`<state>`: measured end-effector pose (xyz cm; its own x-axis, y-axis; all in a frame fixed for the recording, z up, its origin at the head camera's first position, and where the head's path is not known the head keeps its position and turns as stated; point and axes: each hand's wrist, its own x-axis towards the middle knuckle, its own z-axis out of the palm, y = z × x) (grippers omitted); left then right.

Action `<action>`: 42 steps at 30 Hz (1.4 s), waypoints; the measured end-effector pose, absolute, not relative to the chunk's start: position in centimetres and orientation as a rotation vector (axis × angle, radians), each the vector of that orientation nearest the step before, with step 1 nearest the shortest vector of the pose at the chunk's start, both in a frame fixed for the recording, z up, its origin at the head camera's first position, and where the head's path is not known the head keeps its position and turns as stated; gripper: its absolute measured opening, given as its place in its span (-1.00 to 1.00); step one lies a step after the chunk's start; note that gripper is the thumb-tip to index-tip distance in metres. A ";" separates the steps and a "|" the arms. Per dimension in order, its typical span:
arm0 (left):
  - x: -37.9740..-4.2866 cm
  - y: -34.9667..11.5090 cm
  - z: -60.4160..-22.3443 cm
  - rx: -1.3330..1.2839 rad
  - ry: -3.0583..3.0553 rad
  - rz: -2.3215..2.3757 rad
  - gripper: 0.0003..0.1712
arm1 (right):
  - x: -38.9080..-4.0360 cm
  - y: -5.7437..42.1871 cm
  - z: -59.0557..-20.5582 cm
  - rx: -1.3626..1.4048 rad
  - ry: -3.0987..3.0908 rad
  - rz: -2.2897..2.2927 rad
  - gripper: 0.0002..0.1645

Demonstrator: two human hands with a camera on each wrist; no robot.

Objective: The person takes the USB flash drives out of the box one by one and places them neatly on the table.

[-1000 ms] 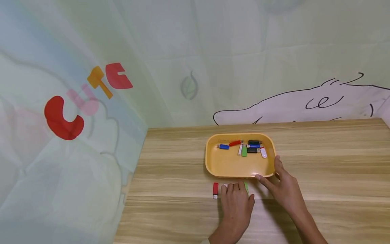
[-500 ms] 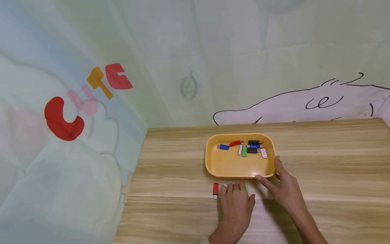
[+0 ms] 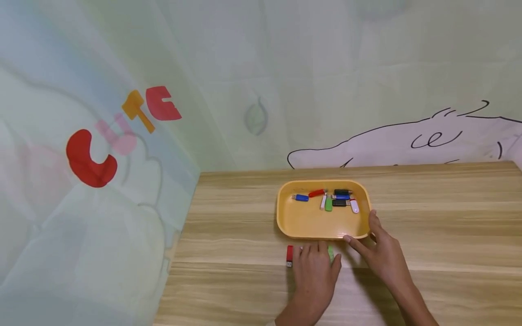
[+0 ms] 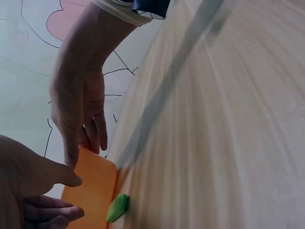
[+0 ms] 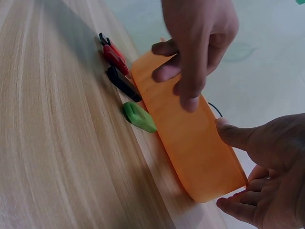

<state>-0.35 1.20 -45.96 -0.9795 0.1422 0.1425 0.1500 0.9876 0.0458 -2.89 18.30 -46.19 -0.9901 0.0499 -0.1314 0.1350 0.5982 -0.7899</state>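
Observation:
My left hand (image 3: 315,274) hovers over a row of USB sticks in front of a yellow plastic tray (image 3: 310,225). Its fingers hang loosely bent, and the right wrist view shows nothing between them. Near its fingertips lie a red USB stick (image 3: 290,252) and a green USB stick (image 3: 331,251). Between these, a black USB stick (image 5: 124,85) shows in the right wrist view. My right hand (image 3: 383,256) grips the tray's near right corner, thumb at the front rim and fingers along the right side.
Inside the tray lie several USB sticks, among them a blue one (image 3: 302,198), a red one (image 3: 316,193) and a white one (image 3: 354,206). A wooden table (image 3: 228,217) bears everything. Printed cloth (image 3: 228,113) hangs behind and to the left.
The head view has shifted slightly. My left hand has moved a little left, closer to the red USB stick. My right hand keeps its hold on the tray.

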 end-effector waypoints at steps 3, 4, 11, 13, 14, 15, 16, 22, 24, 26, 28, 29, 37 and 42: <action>-0.3 0.9 -45.5 -0.234 -2.928 -0.113 -0.56 | -2.9 18.4 -46.3 0.162 2.719 -1.355 0.33; -0.3 0.8 -45.4 -0.238 -2.904 -0.133 -0.57 | -2.9 18.4 -46.3 0.163 2.717 -1.354 0.34; -1.1 -0.1 -44.2 -0.248 -2.813 -0.375 -0.67 | -2.9 18.5 -46.4 0.150 2.725 -1.363 0.32; -1.6 -0.5 -43.8 -0.259 -2.821 -0.475 -0.70 | -2.9 18.5 -46.4 0.147 2.730 -1.363 0.31; -1.9 -0.8 -43.6 -0.267 -2.825 -0.525 -0.70 | -2.9 18.5 -46.4 0.145 2.733 -1.364 0.31; -2.2 -1.0 -43.4 -0.276 -2.830 -0.565 -0.69 | -2.9 18.5 -46.4 0.145 2.735 -1.365 0.31; -2.5 -1.3 -43.2 -0.284 -2.832 -0.588 -0.69 | -2.9 18.5 -46.4 0.146 2.738 -1.363 0.31; -4.3 -2.5 -42.5 -0.282 -2.829 -0.636 -0.68 | -3.0 18.5 -46.4 0.155 2.740 -1.359 0.33; -4.8 -2.8 -42.4 -0.266 -2.828 -0.648 -0.68 | -3.0 18.5 -46.4 0.150 2.738 -1.367 0.33; -5.2 -3.1 -42.2 -0.256 -2.825 -0.655 -0.68 | -3.0 18.4 -46.4 0.148 2.736 -1.374 0.33; -5.7 -3.4 -42.1 -0.254 -2.821 -0.653 -0.69 | -3.0 18.4 -46.4 0.146 2.738 -1.377 0.32; -5.9 -3.5 -42.1 -0.255 -2.823 -0.647 -0.68 | -3.0 18.4 -46.4 0.148 2.740 -1.378 0.32; -8.0 -4.3 -41.9 -0.297 -2.868 -0.574 -0.65 | -3.0 18.4 -46.4 0.160 2.743 -1.367 0.31; -8.7 -4.5 -42.1 -0.285 -2.885 -0.541 -0.65 | -3.0 18.4 -46.4 0.166 2.728 -1.373 0.33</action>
<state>-8.73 -4.48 -42.15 -0.9631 0.1525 0.2220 0.2225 0.9148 0.3370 -3.02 18.39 -46.44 -0.9907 0.0592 -0.1226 0.1338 0.5918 -0.7949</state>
